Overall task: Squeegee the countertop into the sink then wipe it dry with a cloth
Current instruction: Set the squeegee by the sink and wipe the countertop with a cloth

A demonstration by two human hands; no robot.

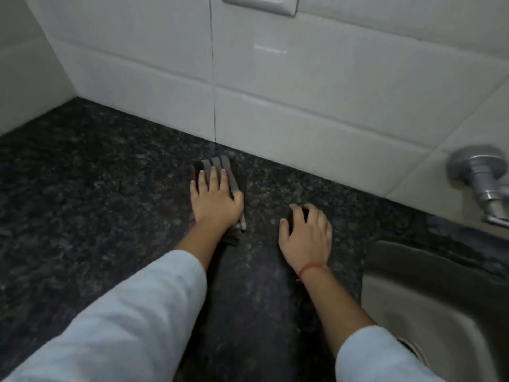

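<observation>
A dark striped cloth (224, 167) lies flat on the dark speckled countertop (96, 194), close to the tiled back wall. My left hand (214, 199) presses down on it with fingers spread, covering most of it. My right hand (305, 235) rests on the bare countertop to the right of the cloth, fingers curled and apart, holding nothing; a red thread circles its wrist. The steel sink (413, 307) is set into the counter at the lower right. No squeegee is visible.
White tiled walls (303, 106) meet the counter at the back and left corner. A chrome tap (484, 186) sticks out of the wall above the sink. A white switch plate (261, 4) sits high on the wall.
</observation>
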